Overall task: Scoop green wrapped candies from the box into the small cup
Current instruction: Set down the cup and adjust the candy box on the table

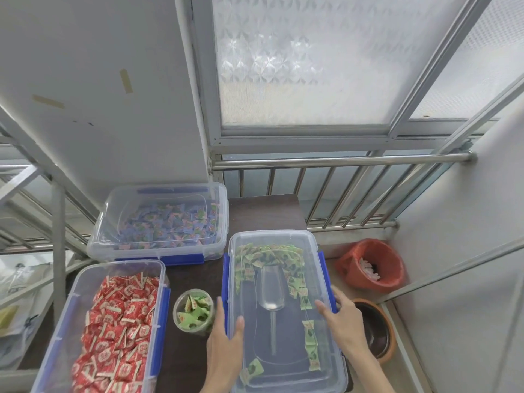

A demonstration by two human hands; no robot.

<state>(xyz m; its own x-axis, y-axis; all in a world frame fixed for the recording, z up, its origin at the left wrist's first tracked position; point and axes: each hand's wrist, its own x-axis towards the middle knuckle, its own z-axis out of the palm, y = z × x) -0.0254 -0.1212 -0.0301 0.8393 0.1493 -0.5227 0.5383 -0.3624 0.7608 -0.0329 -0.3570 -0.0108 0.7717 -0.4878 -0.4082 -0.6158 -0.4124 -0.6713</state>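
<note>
**Both hands on the lidded green-candy box**

Head view: dark table (192,282) w/ three clear plastic boxes. Near right, the box (286,307) of green wrapped candies (269,255) has its clear lid on, blue clips along both long sides. Candies lie mostly at the far end, w/ a few strung along the right side toward the near end. A clear scoop (272,287) lies inside, bowl pointing far, handle pointing near.

Left hand (225,344) is spread open, fingers flat on the lid's near-left edge, thumb on top; holding nothing. Right hand (338,316) is open too, fingers splayed over the lid's right edge by the blue clip; holding nothing.

Small cup (194,310) stands on the table just left of the box, near the left hand, w/ green candies inside.

Near left: open box of red candies (119,321). Far left: box of blue candies (167,222). On the floor at right, a red-lined bin (371,265) and a dark pot (374,327).
</note>
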